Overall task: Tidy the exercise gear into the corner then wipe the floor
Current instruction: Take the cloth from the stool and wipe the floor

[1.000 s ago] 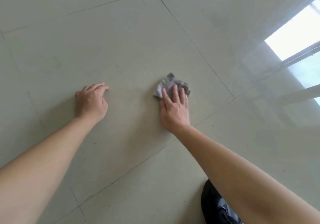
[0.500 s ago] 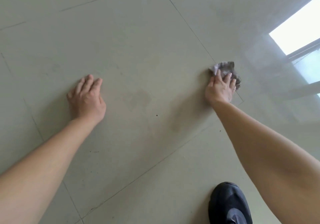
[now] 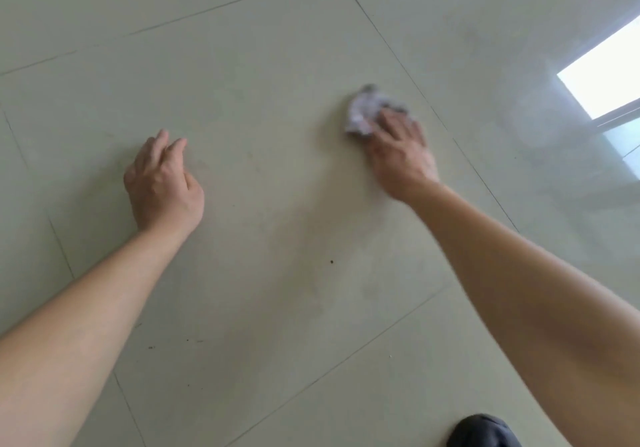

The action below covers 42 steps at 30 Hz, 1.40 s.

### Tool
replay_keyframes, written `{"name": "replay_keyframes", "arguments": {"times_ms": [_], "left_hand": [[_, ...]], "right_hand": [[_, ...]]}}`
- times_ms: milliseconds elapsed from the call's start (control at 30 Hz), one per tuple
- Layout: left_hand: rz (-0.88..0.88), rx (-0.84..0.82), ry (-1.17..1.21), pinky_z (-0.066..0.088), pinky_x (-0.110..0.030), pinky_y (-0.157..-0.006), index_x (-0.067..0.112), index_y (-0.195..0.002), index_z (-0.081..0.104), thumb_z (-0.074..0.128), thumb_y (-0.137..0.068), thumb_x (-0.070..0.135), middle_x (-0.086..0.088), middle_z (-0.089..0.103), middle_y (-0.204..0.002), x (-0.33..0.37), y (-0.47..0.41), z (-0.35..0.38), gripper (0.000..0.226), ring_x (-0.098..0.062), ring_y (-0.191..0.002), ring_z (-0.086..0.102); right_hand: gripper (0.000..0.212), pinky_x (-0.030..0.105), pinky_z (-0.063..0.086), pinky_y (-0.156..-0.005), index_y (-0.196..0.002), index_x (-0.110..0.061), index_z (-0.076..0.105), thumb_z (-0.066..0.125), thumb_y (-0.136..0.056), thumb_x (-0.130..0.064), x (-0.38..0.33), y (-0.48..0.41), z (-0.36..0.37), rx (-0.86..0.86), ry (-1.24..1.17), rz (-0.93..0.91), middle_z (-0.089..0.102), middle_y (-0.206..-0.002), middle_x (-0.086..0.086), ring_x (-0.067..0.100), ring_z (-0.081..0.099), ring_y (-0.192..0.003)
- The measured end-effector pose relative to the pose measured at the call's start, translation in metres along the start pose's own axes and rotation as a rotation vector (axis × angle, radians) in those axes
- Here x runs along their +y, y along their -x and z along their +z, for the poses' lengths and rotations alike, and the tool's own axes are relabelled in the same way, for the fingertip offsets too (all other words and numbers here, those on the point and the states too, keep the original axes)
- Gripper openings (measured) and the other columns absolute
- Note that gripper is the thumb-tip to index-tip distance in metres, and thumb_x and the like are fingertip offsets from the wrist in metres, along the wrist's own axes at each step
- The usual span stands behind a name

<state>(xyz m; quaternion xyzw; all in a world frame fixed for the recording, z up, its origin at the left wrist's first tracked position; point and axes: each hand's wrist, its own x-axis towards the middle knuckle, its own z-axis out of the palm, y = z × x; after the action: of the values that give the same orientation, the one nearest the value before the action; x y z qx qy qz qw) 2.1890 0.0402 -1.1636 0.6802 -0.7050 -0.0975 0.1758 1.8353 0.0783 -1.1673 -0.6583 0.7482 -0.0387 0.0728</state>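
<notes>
Our right grip (image 3: 401, 155) pressed flat fingers onto the crumpled cloth (image 3: 363, 114) lying ahead-left of its palm; our left grip (image 3: 162, 183) rested empty, relaxed, well apart.

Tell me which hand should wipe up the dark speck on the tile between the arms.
Right. The right hand presses the cloth onto the floor, while the left hand rests on the floor holding nothing. The speck lies between both arms.

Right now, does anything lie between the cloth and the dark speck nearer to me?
Nothing visible does. The right hand presses the cloth on the floor; only bare tile separates it from the speck.
</notes>
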Motion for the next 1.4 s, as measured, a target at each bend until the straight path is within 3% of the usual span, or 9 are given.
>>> {"name": "replay_keyframes", "arguments": {"times_ms": [100,167,433,533,733,800,1033,1167,1400], "left_hand": [[0.037,-0.062,-0.045,0.025,-0.049,-0.112,0.007,-0.137,0.053,0.041,-0.085,0.013,-0.013,0.044,-0.150,0.000,-0.005,0.007,0.053,-0.030,-0.141,0.036],[0.076,-0.069,-0.097,0.024,-0.049,-0.109,0.009,-0.138,0.052,0.041,-0.083,0.014,-0.011,0.043,-0.151,-0.003,-0.001,0.010,0.057,-0.029,-0.142,0.036],[0.095,0.102,-0.072,0.031,-0.042,-0.098,0.015,-0.122,0.065,0.042,-0.077,0.013,-0.006,0.062,-0.133,-0.010,-0.006,0.009,0.050,-0.027,-0.124,0.055],[0.060,0.144,-0.083,0.034,-0.045,-0.092,0.016,-0.115,0.067,0.043,-0.079,0.013,-0.009,0.067,-0.120,-0.008,-0.016,0.009,0.044,-0.034,-0.109,0.055],[-0.083,0.022,-0.074,0.015,-0.058,-0.112,0.010,-0.145,0.042,0.042,-0.098,0.027,-0.018,0.030,-0.156,0.023,-0.066,0.023,0.049,-0.035,-0.145,0.023],[-0.121,-0.045,-0.094,0.005,-0.061,-0.115,0.010,-0.152,0.029,0.037,-0.099,0.038,-0.018,0.016,-0.162,0.028,-0.076,0.035,0.060,-0.031,-0.150,0.010],[-0.112,-0.062,-0.196,0.004,-0.065,-0.114,0.009,-0.153,0.025,0.028,-0.094,0.051,-0.020,0.016,-0.161,0.029,-0.078,0.050,0.072,-0.031,-0.150,0.010],[-0.118,-0.070,-0.207,0.006,-0.065,-0.114,0.009,-0.152,0.027,0.025,-0.094,0.051,-0.020,0.017,-0.161,0.031,-0.076,0.049,0.072,-0.031,-0.150,0.011],[-0.134,-0.067,-0.209,0.004,-0.063,-0.114,0.009,-0.152,0.029,0.026,-0.095,0.050,-0.019,0.017,-0.161,0.033,-0.081,0.049,0.070,-0.031,-0.150,0.011]], "right_hand": [[0.051,0.044,0.006,-0.124,-0.154,-0.039,0.028,0.029,-0.103,-0.038,0.038,-0.009,-0.019,0.024,-0.126,0.691,0.019,-0.164,0.010,0.032,0.011,-0.152],[0.053,0.044,0.001,-0.123,-0.156,-0.032,0.025,0.027,-0.104,-0.037,0.016,-0.017,-0.017,-0.006,-0.132,0.807,0.011,-0.166,0.013,0.036,0.005,-0.152],[0.050,0.042,-0.004,-0.123,-0.155,-0.036,0.026,0.032,-0.106,-0.040,-0.167,-0.041,0.014,-0.192,-0.059,-0.337,0.009,-0.167,0.010,0.034,0.000,-0.153],[0.047,0.041,0.002,-0.123,-0.153,-0.039,0.032,0.035,-0.106,-0.043,-0.127,-0.064,0.008,-0.148,-0.061,-0.429,0.019,-0.166,0.005,0.028,0.010,-0.153],[0.054,0.043,0.004,-0.124,-0.157,-0.035,0.022,0.029,-0.103,-0.038,0.000,-0.106,-0.015,-0.014,-0.124,0.564,0.010,-0.166,0.015,0.034,0.004,-0.152],[0.054,0.045,0.001,-0.124,-0.157,-0.031,0.021,0.026,-0.104,-0.040,-0.010,-0.114,-0.012,-0.016,-0.106,0.664,0.007,-0.166,0.015,0.036,0.002,-0.152],[0.050,0.042,-0.002,-0.123,-0.154,-0.034,0.031,0.037,-0.104,-0.039,-0.154,-0.137,0.021,-0.051,-0.097,-0.167,0.014,-0.166,0.013,0.037,0.001,-0.153],[0.044,0.043,0.016,-0.123,-0.145,-0.031,0.050,0.041,-0.103,-0.040,-0.120,-0.173,0.015,-0.039,-0.098,-0.532,0.039,-0.157,0.010,0.032,0.028,-0.148],[0.049,0.045,0.005,-0.124,-0.153,-0.036,0.034,0.028,-0.104,-0.040,-0.030,-0.248,-0.011,0.086,-0.153,0.526,0.022,-0.164,0.007,0.032,0.011,-0.152]]}}
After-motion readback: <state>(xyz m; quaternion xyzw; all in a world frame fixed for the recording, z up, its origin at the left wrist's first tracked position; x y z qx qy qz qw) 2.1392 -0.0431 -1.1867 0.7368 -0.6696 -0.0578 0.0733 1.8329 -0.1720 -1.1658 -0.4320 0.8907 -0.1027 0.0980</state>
